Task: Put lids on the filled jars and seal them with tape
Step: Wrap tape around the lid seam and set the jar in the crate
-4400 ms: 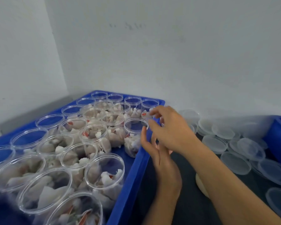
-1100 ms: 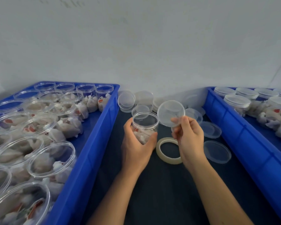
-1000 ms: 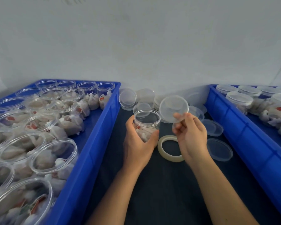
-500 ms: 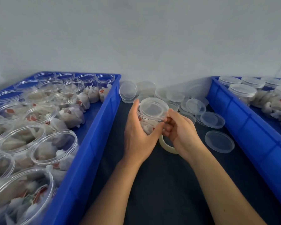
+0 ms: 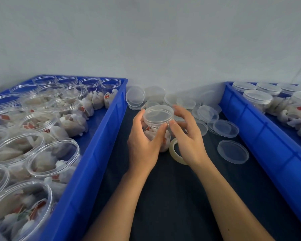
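Head view: lid [image 5: 158, 114] now sits on the jar [image 5: 155, 134], which stands on the dark mat between the two crates. Left hand [image 5: 143, 141] is wrapped round the jar body; right hand [image 5: 188, 136] has fingers curled at the lid's rim, whether it's gripping or just touching I can't tell. Tape [image 5: 175, 151] lies on the mat just right of the jar, partly under the right hand, untouched, so sealing isn't started on this jar. Left crate [image 5: 97, 153] holds many filled jars without lids; right crate [image 5: 261, 129] holds lidded ones; spare lids [image 5: 232, 151] lie loose on the mat. Looks early-to-mid overall. Versus 1.1 s ago: the lid was in the air in the right hand, jar open; half a second ago it was already landing on the mouth.
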